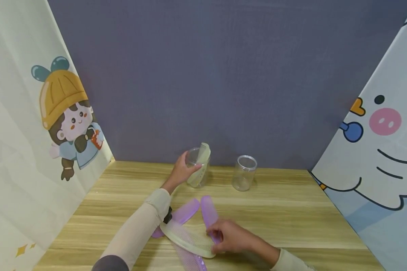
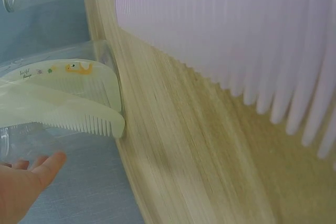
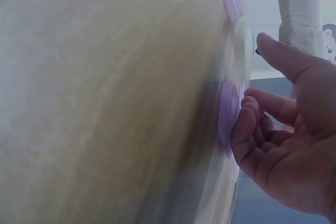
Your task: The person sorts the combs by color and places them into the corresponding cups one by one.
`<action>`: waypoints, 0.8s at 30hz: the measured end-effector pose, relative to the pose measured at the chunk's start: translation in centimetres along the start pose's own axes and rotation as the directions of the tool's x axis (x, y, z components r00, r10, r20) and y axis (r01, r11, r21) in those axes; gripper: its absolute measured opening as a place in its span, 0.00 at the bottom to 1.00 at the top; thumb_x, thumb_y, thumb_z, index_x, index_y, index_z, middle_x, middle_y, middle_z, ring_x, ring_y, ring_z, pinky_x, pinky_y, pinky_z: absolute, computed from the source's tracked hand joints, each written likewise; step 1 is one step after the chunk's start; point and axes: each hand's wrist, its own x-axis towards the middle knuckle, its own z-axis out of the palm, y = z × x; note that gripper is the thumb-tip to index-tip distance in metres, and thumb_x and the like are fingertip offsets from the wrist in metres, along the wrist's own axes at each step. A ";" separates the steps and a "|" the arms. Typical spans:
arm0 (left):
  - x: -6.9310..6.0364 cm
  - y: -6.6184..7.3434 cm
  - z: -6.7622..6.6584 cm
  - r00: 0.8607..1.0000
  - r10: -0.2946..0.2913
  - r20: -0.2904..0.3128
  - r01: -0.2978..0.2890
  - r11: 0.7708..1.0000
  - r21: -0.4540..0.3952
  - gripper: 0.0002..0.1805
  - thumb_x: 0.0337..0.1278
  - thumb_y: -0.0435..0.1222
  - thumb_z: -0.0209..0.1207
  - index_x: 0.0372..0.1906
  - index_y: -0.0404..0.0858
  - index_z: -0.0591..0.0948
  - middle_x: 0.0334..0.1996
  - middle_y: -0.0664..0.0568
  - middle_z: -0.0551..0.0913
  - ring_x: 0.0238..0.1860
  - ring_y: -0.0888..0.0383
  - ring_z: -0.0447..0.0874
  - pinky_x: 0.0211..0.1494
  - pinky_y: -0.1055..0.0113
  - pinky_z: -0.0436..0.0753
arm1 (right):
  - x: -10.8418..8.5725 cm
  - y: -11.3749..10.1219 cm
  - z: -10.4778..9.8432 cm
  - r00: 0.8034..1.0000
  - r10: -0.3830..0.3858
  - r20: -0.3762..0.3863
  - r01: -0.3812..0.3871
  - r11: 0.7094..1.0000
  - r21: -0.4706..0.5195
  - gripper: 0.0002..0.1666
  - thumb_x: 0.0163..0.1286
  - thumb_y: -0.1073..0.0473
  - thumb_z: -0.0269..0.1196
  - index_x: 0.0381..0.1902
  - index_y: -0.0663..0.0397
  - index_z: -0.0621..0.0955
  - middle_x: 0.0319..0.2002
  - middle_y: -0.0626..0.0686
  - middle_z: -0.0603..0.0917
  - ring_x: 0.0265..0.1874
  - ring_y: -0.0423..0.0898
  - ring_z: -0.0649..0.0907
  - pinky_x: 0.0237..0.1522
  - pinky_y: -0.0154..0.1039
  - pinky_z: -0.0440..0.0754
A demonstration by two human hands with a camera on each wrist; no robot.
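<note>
My left hand (image 1: 182, 172) is beside a clear jar (image 1: 191, 152), its thumb extended across the near side; whether it touches the wall I cannot tell. Two pale yellow combs (image 2: 86, 92) stand tilted inside this jar. Over the comb pile on the table, my right hand (image 1: 231, 238) has bent fingers, with thumb and index finger apart. Its fingers are at a purple comb (image 1: 208, 209), and its thumb is by the end of a loose pale yellow comb (image 1: 184, 241). Beneath that yellow comb lie other purple combs (image 1: 187, 212), partly hidden by it and my left arm.
To the right of the filled jar stands a second clear jar (image 1: 243, 178) with a silvery rim. A dark grey panel (image 1: 207, 82) rises behind the wooden table (image 1: 285, 214). Printed cartoon sheets (image 1: 17, 143) flank the left and right sides.
</note>
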 end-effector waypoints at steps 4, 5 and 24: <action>-0.1 0.0 0.1 1.000 0.000 0.003 0.000 1.000 -0.002 0.55 0.56 0.53 0.70 0.79 0.32 0.56 0.76 0.32 0.62 0.76 0.35 0.62 0.79 0.41 0.64 | -0.3 0.1 0.4 1.000 -0.023 0.012 0.023 0.998 -0.051 0.28 0.52 0.48 0.79 0.50 0.53 0.87 0.35 0.40 0.80 0.32 0.29 0.73 0.33 0.22 0.74; -0.1 0.0 0.1 1.000 0.001 0.003 -0.001 1.000 -0.001 0.55 0.56 0.53 0.70 0.79 0.32 0.56 0.76 0.32 0.62 0.76 0.35 0.62 0.79 0.41 0.64 | -0.3 0.0 0.5 1.000 -0.024 0.014 0.025 0.998 -0.060 0.29 0.52 0.47 0.79 0.51 0.53 0.87 0.35 0.39 0.80 0.32 0.29 0.73 0.33 0.22 0.74; 0.0 0.1 0.0 1.000 -0.003 -0.001 0.003 1.000 0.001 0.54 0.57 0.52 0.70 0.79 0.33 0.56 0.77 0.33 0.61 0.76 0.36 0.62 0.79 0.40 0.63 | -0.4 -0.6 1.4 0.998 0.053 -0.017 -0.055 0.974 -0.221 0.34 0.44 0.40 0.82 0.49 0.46 0.88 0.40 0.37 0.78 0.32 0.28 0.71 0.35 0.24 0.75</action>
